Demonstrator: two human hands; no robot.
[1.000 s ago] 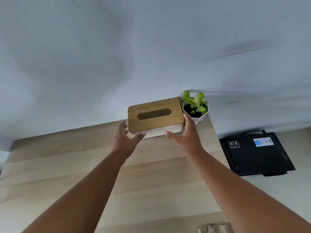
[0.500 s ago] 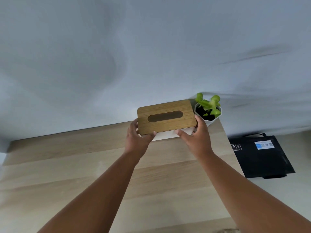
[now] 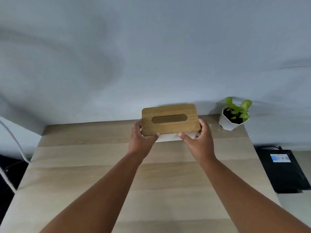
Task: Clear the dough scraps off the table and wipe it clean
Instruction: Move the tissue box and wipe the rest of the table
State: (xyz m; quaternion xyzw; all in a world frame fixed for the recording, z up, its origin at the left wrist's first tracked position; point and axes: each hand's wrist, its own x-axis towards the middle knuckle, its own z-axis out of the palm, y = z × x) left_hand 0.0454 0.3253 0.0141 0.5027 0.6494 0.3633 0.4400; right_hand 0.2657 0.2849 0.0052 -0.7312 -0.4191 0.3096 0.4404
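A white cable (image 3: 11, 145) hangs well to the left of the hands, past the table (image 3: 84, 165) edge. The left hand (image 3: 140, 140) grips the left end of the tissue box (image 3: 170, 119), thumb curled on its near face. The box sits between both hands near the table's far edge, slot up, long axis running left to right. The right hand (image 3: 200, 140) grips its right end. Right of that hand stands a potted plant (image 3: 234, 115), apart from the box; farther right lies a black device (image 3: 284, 170).
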